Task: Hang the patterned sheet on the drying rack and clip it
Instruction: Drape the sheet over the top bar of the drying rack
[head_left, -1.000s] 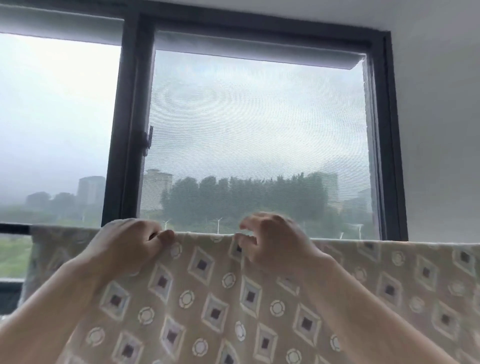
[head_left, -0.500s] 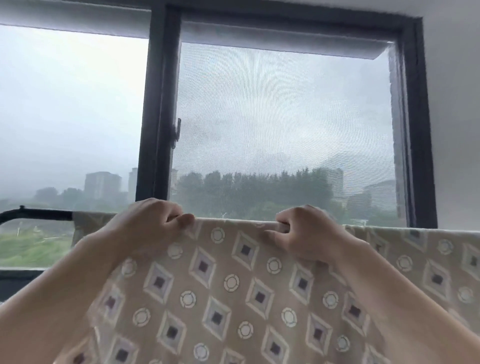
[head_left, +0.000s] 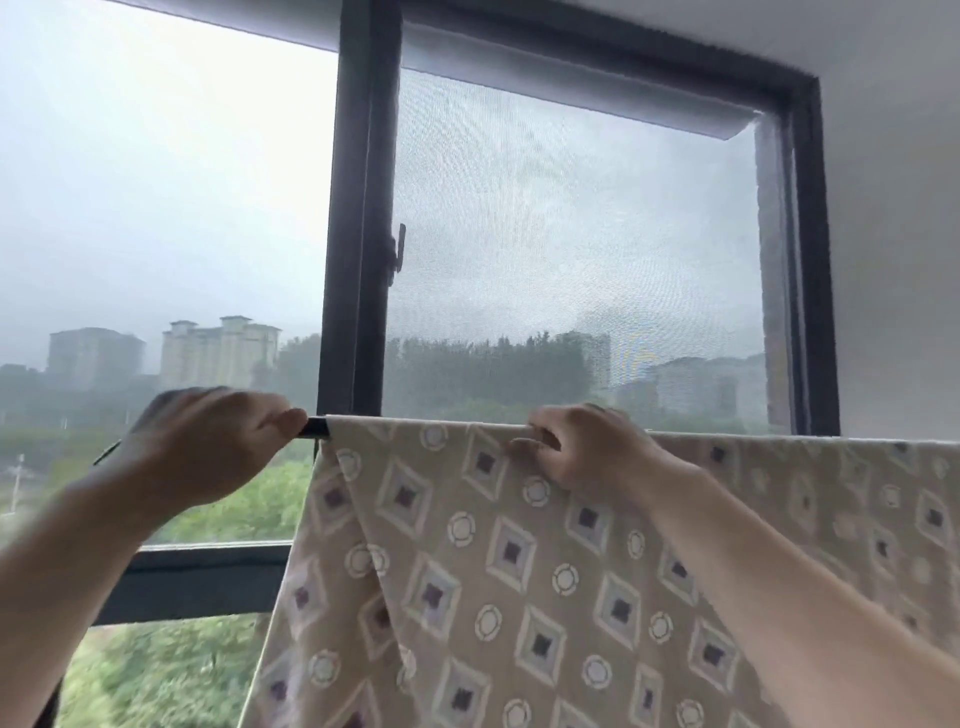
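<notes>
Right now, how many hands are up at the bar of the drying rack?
2. The left hand is at the bare black bar, just left of the patterned sheet; its grip is blurred. The right hand pinches the sheet's top fold on the bar.

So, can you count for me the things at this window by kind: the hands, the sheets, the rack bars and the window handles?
hands: 2, the left hand and the right hand
patterned sheet: 1
drying rack bar: 1
window handle: 1
total: 5
</notes>
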